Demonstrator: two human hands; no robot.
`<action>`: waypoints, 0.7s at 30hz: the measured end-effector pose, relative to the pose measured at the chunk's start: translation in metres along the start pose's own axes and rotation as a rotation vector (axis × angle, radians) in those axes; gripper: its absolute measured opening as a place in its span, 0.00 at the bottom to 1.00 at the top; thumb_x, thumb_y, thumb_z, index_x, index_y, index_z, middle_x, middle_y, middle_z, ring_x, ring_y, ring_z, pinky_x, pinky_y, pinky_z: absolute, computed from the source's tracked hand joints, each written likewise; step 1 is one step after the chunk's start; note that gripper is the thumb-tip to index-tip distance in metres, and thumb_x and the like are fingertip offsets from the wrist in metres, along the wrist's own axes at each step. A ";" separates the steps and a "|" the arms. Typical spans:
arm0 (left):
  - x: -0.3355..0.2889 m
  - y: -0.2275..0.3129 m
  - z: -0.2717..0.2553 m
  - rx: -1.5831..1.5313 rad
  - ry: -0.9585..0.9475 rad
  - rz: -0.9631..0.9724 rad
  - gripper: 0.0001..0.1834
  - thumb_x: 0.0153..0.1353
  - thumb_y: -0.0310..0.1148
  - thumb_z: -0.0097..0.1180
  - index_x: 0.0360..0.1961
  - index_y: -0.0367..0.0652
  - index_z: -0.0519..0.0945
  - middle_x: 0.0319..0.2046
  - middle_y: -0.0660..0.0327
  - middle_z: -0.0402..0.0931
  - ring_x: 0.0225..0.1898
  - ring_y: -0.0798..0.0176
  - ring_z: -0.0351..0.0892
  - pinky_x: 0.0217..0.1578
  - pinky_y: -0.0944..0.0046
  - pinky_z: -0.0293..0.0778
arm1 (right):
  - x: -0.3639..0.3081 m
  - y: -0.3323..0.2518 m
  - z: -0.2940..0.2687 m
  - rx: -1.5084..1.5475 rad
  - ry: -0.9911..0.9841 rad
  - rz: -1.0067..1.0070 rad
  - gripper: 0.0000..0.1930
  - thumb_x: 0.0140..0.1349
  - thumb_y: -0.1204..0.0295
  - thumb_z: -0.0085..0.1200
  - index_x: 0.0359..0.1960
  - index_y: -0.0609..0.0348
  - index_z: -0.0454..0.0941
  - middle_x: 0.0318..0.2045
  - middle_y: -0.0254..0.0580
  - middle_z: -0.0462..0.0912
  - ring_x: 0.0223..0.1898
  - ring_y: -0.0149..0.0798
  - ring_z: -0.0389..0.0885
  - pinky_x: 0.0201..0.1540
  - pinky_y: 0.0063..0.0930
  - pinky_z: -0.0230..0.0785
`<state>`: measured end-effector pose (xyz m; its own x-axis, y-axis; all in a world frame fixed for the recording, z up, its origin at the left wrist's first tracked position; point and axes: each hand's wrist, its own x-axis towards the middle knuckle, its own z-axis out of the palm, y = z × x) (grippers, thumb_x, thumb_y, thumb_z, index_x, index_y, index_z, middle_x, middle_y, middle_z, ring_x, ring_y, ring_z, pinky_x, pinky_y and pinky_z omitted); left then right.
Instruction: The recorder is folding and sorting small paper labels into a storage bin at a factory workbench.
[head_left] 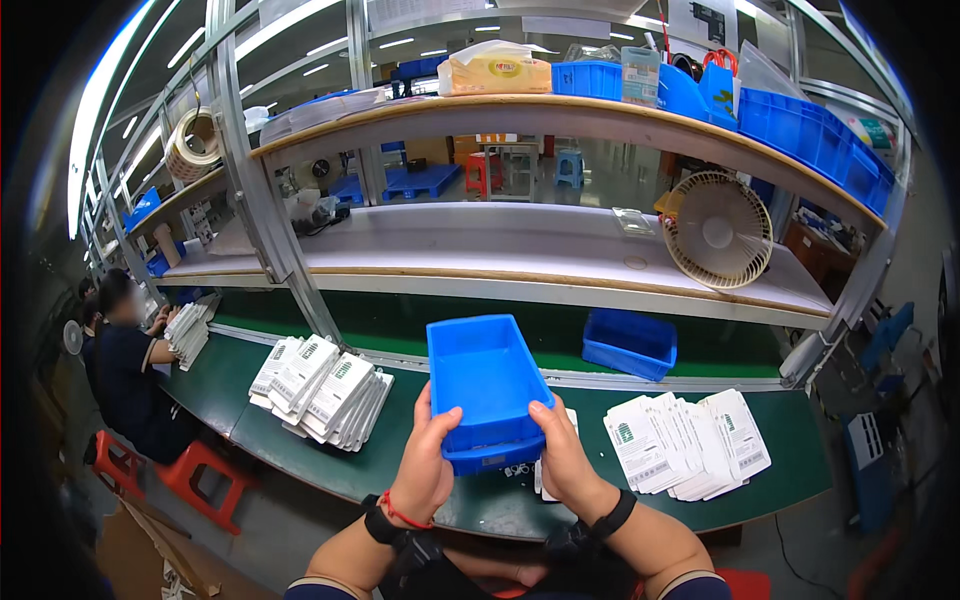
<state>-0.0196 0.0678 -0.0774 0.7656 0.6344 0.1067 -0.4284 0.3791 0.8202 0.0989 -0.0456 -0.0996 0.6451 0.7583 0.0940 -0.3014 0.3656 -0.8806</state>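
Both of my hands hold a blue plastic bin (485, 370) up over the green table, with its open top tilted toward me. My left hand (428, 458) grips the near left corner, its thumb on the rim. The near right corner is in my right hand (570, 458), thumb also on the rim. A second blue edge shows under the near rim; I cannot tell whether another bin is nested below. Behind my right hand, a white card (545, 484) is partly hidden. Small pale bits lie beside it on the table.
Printed white cards lie in overlapping piles, one left pile (322, 390) and one right pile (686, 443). Another blue bin (630, 343) stands at the table's back. Above are a shelf (480, 240) and a round fan (717, 230). A co-worker (125, 370) sits far left, handling cards.
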 end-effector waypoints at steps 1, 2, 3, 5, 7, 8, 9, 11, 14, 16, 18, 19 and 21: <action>0.006 -0.006 -0.005 0.000 0.004 -0.004 0.34 0.64 0.30 0.49 0.69 0.41 0.52 0.60 0.55 0.63 0.60 0.58 0.66 0.60 0.55 0.65 | 0.004 0.003 -0.003 0.001 0.001 0.005 0.32 0.68 0.58 0.47 0.65 0.66 0.55 0.59 0.50 0.67 0.61 0.40 0.65 0.65 0.34 0.55; 0.013 -0.011 -0.006 -0.034 0.010 -0.066 0.33 0.64 0.31 0.50 0.69 0.42 0.53 0.60 0.54 0.63 0.60 0.58 0.67 0.59 0.54 0.67 | 0.008 0.002 -0.007 -0.016 0.029 0.049 0.32 0.67 0.57 0.48 0.65 0.66 0.55 0.58 0.50 0.68 0.60 0.40 0.66 0.64 0.35 0.57; 0.021 -0.017 -0.008 -0.067 0.016 -0.128 0.33 0.64 0.31 0.50 0.68 0.42 0.54 0.59 0.54 0.64 0.59 0.57 0.67 0.58 0.52 0.68 | 0.013 0.001 -0.012 -0.034 0.058 0.092 0.32 0.67 0.56 0.48 0.64 0.66 0.56 0.58 0.50 0.68 0.60 0.41 0.67 0.63 0.35 0.58; 0.044 -0.029 -0.014 -0.076 0.027 -0.140 0.32 0.63 0.32 0.52 0.67 0.43 0.57 0.57 0.55 0.66 0.58 0.56 0.70 0.56 0.50 0.71 | 0.030 0.004 -0.022 -0.045 0.078 0.112 0.31 0.67 0.56 0.48 0.63 0.67 0.57 0.57 0.50 0.69 0.59 0.41 0.68 0.62 0.35 0.60; 0.075 -0.041 -0.019 -0.116 -0.040 -0.216 0.31 0.62 0.33 0.53 0.65 0.45 0.59 0.55 0.56 0.69 0.56 0.56 0.71 0.55 0.50 0.72 | 0.051 0.004 -0.033 -0.043 0.101 0.131 0.26 0.67 0.56 0.48 0.60 0.58 0.63 0.58 0.43 0.70 0.59 0.39 0.67 0.62 0.36 0.59; 0.095 -0.050 -0.024 -0.142 -0.060 -0.239 0.29 0.62 0.33 0.54 0.63 0.46 0.62 0.53 0.57 0.72 0.54 0.57 0.73 0.55 0.51 0.73 | 0.060 0.000 -0.037 -0.039 0.145 0.163 0.25 0.65 0.55 0.50 0.58 0.57 0.65 0.57 0.43 0.71 0.59 0.40 0.68 0.61 0.38 0.62; 0.110 -0.053 -0.026 -0.141 -0.055 -0.235 0.29 0.62 0.33 0.54 0.63 0.46 0.62 0.53 0.57 0.72 0.54 0.57 0.73 0.55 0.51 0.73 | 0.066 -0.008 -0.037 -0.026 0.113 0.176 0.23 0.65 0.55 0.51 0.55 0.55 0.67 0.54 0.42 0.73 0.57 0.39 0.70 0.60 0.40 0.64; 0.138 -0.063 -0.019 -0.145 -0.124 -0.259 0.27 0.61 0.32 0.55 0.62 0.46 0.64 0.51 0.58 0.73 0.53 0.58 0.74 0.54 0.50 0.73 | 0.094 -0.006 -0.060 -0.005 0.072 0.182 0.22 0.64 0.55 0.51 0.53 0.54 0.69 0.52 0.40 0.75 0.56 0.38 0.72 0.59 0.42 0.64; 0.176 -0.076 -0.019 -0.126 -0.166 -0.226 0.28 0.60 0.33 0.56 0.62 0.47 0.65 0.50 0.60 0.74 0.52 0.60 0.75 0.54 0.54 0.73 | 0.124 -0.003 -0.080 -0.029 0.104 0.138 0.19 0.63 0.56 0.53 0.50 0.53 0.71 0.48 0.37 0.76 0.51 0.36 0.73 0.56 0.40 0.66; 0.193 -0.085 -0.017 -0.084 -0.170 -0.180 0.28 0.59 0.34 0.58 0.61 0.47 0.65 0.50 0.60 0.73 0.53 0.61 0.73 0.55 0.57 0.70 | 0.145 0.004 -0.094 -0.047 0.184 0.072 0.18 0.63 0.59 0.54 0.49 0.53 0.70 0.45 0.35 0.76 0.50 0.34 0.73 0.55 0.36 0.65; 0.208 -0.098 -0.025 -0.060 -0.155 -0.167 0.28 0.59 0.34 0.59 0.60 0.47 0.66 0.50 0.60 0.72 0.53 0.61 0.72 0.55 0.58 0.69 | 0.159 0.011 -0.102 -0.061 0.172 0.054 0.17 0.63 0.59 0.54 0.49 0.53 0.70 0.44 0.35 0.75 0.50 0.34 0.72 0.56 0.35 0.63; 0.216 -0.111 -0.026 -0.040 -0.150 -0.170 0.27 0.59 0.34 0.59 0.59 0.46 0.66 0.50 0.60 0.72 0.53 0.62 0.71 0.56 0.58 0.68 | 0.166 0.015 -0.113 -0.077 0.180 0.036 0.17 0.63 0.60 0.54 0.49 0.54 0.70 0.44 0.35 0.75 0.51 0.34 0.72 0.57 0.35 0.62; 0.224 -0.129 -0.027 -0.009 -0.163 -0.120 0.23 0.62 0.35 0.57 0.57 0.49 0.68 0.49 0.62 0.73 0.51 0.63 0.72 0.54 0.58 0.70 | 0.179 0.026 -0.137 -0.077 0.193 0.039 0.17 0.63 0.62 0.54 0.49 0.55 0.69 0.45 0.36 0.75 0.51 0.34 0.71 0.58 0.33 0.60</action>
<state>0.1946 0.1794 -0.1746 0.8786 0.4673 0.0985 -0.3331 0.4518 0.8276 0.3025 0.0260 -0.1694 0.7586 0.6511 -0.0254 -0.2792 0.2896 -0.9155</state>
